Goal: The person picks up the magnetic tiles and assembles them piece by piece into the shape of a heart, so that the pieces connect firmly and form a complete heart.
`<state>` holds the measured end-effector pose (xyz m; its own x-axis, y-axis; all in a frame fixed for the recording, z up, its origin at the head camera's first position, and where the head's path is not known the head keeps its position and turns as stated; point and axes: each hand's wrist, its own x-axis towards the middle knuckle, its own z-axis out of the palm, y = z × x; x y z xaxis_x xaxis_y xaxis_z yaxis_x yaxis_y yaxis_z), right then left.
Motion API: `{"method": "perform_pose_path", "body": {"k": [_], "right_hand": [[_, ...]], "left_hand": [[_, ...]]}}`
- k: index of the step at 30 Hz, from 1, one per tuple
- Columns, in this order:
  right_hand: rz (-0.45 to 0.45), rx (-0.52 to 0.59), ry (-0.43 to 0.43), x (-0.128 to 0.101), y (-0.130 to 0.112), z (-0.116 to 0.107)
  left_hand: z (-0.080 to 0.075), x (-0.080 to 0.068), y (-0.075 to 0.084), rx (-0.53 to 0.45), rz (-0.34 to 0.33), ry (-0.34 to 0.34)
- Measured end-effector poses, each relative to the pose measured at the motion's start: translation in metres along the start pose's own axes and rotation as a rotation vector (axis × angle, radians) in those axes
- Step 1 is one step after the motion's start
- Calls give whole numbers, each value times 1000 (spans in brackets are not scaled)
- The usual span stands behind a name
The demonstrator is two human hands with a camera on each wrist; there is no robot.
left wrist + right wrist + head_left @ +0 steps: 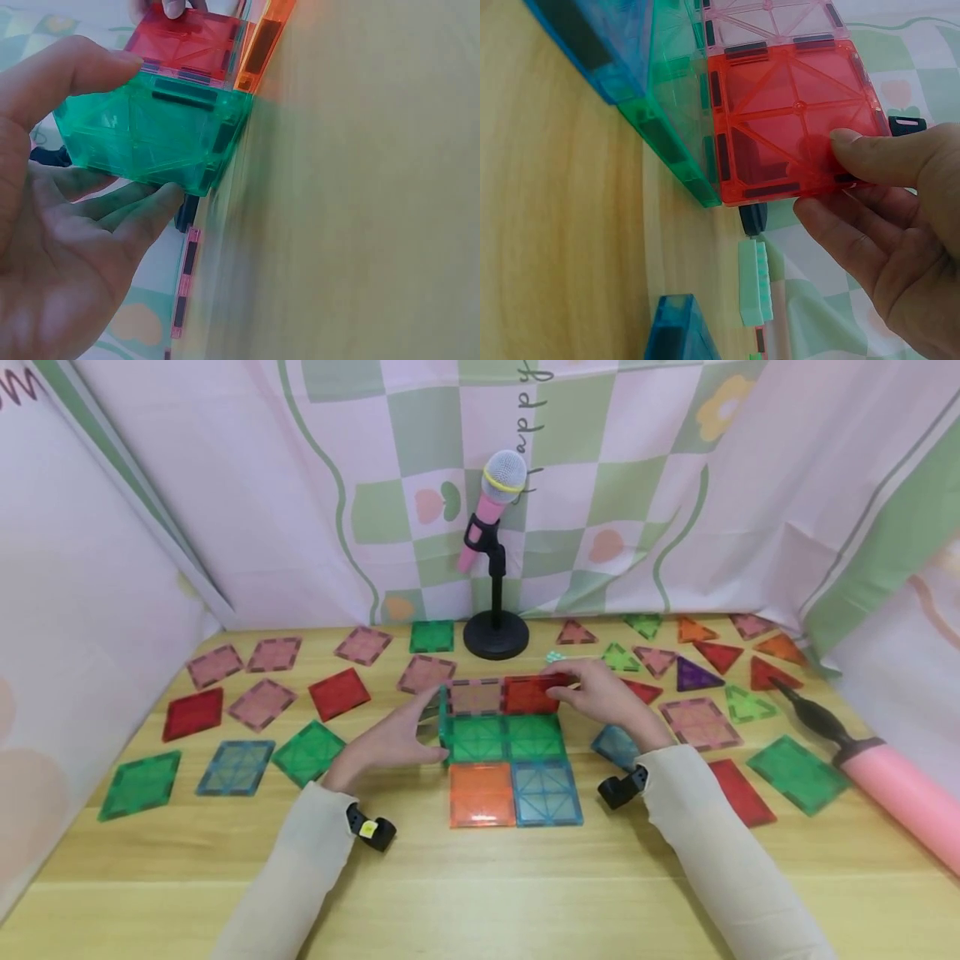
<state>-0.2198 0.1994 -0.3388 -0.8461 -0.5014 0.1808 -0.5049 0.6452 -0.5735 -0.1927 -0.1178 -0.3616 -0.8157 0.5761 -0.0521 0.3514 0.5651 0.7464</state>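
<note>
A flat block of magnetic tiles lies on the table: two green tiles (477, 739) behind, an orange tile (482, 795) and a blue tile (547, 793) in front. Along the back edge stand a pink tile (476, 696) and a red tile (525, 695) side by side. My right hand (603, 693) pinches the red tile near its outer edge, thumb on the front face. At the left side a green tile (150, 135) stands upright. My left hand (393, 735) holds it by opposite edges between thumb and fingers; some fingertips are hidden behind it.
Loose square tiles, such as a red one (340, 694), lie to the left. Several triangles, one purple (697, 675), are at the right. Behind stands a pink toy microphone (491, 510) on a black stand (497, 637). A pink pump (903, 797) with black nozzle lies at right.
</note>
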Motion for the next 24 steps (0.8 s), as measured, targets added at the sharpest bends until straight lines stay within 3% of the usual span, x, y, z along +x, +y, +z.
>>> {"method": "perform_pose_path", "body": {"k": [5,7,12,15,18,21,24], "right_hand": [[-1,5,-4,-1,1,-2],[1,4,-6,0,0,-2],[7,-3,-4,0,0,-3],[7,-3,-4,0,1,-2],[6,-4,2,0,1,-1],[9,-3,7,0,1,-1],[6,7,7,0,1,0]], "left_hand": [[-10,-2,1,-18,-33,-84],[-17,-2,-2,-61,-10,-103],[-34,7,-11,-68,14,-19],[-43,20,-15,33,6,22],[-51,38,-16,141,28,20],[-55,55,-15,263,26,-8],[-58,67,-14,324,1,-66]]}}
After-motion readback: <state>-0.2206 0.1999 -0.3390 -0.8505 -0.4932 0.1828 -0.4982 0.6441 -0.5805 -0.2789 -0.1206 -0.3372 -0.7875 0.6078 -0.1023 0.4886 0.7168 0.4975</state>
